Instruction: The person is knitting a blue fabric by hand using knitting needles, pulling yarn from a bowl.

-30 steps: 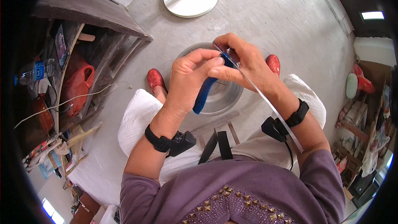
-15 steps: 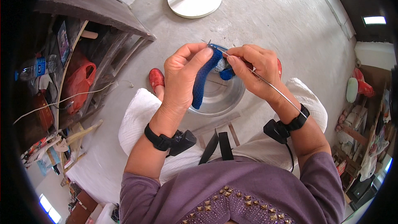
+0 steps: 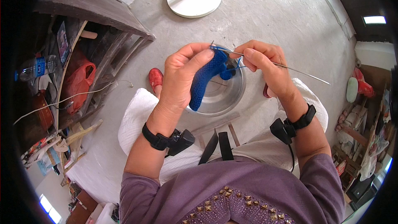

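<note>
A strip of blue knitting (image 3: 201, 84) hangs down from my left hand (image 3: 180, 70), whose thumb and finger pinch its top edge where a needle tip pokes up. Between the fingers of my right hand (image 3: 267, 64) is a thin metal knitting needle (image 3: 304, 74), slanting away to the lower right beyond the hand. Its other end reaches left to the top of the knitting. A loose strand of blue yarn (image 3: 239, 65) loops just below the right fingers. Beneath sits a shiny metal basin (image 3: 226, 103), and blue yarn (image 3: 225, 74) shows above it, partly behind the knitting.
A round white stand base (image 3: 195, 0) is on the concrete floor ahead. Dark wooden shelving (image 3: 112, 45) at left holds a red plastic bag (image 3: 81, 81) and a plastic bottle (image 3: 39, 67). A pale cord (image 3: 83, 96) crosses there. Stacked odds and ends (image 3: 352, 120) line the right side.
My right hand has moved slightly right and turned, swinging the needle's free end outward to the right, off the wrist. A strand of yarn now shows below it. My left hand stays nearly still.
</note>
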`<state>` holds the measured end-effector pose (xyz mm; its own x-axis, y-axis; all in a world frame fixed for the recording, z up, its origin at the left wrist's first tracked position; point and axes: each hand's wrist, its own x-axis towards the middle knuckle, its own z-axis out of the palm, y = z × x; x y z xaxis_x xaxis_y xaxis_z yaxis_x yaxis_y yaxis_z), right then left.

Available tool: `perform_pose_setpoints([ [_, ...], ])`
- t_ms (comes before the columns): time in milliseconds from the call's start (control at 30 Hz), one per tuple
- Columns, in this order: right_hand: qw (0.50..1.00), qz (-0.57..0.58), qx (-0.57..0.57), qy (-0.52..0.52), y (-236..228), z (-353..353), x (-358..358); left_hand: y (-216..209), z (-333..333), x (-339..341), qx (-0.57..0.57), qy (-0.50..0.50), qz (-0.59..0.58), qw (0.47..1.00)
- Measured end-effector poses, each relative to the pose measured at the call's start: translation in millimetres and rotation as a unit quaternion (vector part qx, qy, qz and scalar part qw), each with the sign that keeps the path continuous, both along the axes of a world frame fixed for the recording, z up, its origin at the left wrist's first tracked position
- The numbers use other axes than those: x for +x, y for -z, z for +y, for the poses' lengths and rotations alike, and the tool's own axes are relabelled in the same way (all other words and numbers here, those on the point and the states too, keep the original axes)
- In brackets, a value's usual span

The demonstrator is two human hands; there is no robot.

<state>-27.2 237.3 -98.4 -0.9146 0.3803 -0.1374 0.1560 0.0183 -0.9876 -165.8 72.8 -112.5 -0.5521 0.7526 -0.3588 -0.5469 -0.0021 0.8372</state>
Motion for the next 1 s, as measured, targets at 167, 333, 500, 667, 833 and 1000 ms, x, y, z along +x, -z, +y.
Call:
perform_pose_setpoints([
  [167,0.999,-0.004,-0.052,0.003,5,-10,-5,-2,1,3,0.049,0.038,-0.025,0.998],
  [333,0.996,0.056,-0.021,0.071,14,-20,-7,-1,2,4,0.011,0.028,-0.006,1.000],
  [500,0.994,0.048,-0.073,0.066,13,-13,-5,-2,1,4,0.003,0.004,-0.013,1.000],
  [667,0.998,0.023,-0.038,0.033,6,-10,-3,1,0,0,0.012,-0.009,-0.015,1.000],
  [833,0.999,-0.003,-0.026,0.032,3,-10,-4,2,0,-1,0.011,-0.012,-0.007,1.000],
  [1000,0.999,-0.002,-0.018,0.028,4,-11,-3,0,0,1,0.002,-0.019,-0.003,1.000],
])
